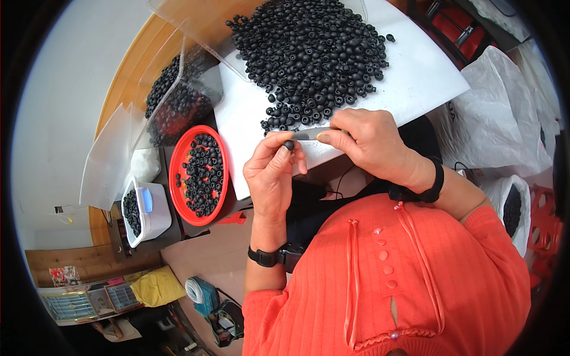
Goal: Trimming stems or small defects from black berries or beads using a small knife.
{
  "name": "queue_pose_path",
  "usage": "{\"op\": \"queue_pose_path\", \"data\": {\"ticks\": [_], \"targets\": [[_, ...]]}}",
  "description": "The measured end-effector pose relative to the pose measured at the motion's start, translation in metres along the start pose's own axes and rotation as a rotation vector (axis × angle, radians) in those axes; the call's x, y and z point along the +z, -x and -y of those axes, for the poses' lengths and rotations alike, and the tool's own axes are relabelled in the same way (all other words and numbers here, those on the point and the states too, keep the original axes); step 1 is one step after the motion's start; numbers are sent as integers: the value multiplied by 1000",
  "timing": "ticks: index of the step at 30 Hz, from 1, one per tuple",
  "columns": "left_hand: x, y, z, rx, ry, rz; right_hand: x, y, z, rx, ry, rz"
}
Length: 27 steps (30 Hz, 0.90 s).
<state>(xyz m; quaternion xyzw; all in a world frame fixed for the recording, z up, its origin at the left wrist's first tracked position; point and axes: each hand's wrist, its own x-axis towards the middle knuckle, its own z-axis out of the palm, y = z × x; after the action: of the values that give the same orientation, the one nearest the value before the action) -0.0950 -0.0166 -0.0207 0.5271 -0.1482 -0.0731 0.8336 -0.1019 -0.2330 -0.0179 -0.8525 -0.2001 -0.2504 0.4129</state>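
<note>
My left hand (268, 178) pinches a small round black part (289, 144) between thumb and fingertips. In my right hand (380, 145) is a flat grey blade (310, 134), gripped between thumb and bent fingers. The blade lies level just above the black part, its far end by my left fingertips; whether it touches the part I cannot tell. Beyond both hands, a large heap of the same black parts (309, 59), many with a round hole, covers much of the white board (409, 89).
Left of the board stands a red oval basin (173, 172) with black parts inside. Clear plastic bins (163, 113) hold more at the far left, beside a white tub (157, 207). White plastic bags (493, 113) and a lined container (487, 188) of black pieces are at the right.
</note>
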Motion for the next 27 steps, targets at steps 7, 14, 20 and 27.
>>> {"op": "queue_pose_path", "data": {"ticks": [7,14,20,27], "targets": [[4,-1,3,-4,-35,-40,3,1,1,-45,115,-31],[4,0,3,-12,-65,-56,3,1,2,-71,197,-7],[7,0,-1,-27,-53,-55,3,-1,1,-86,196,14],[7,1,0,-28,-31,-65,2,-1,1,-88,182,30]]}}
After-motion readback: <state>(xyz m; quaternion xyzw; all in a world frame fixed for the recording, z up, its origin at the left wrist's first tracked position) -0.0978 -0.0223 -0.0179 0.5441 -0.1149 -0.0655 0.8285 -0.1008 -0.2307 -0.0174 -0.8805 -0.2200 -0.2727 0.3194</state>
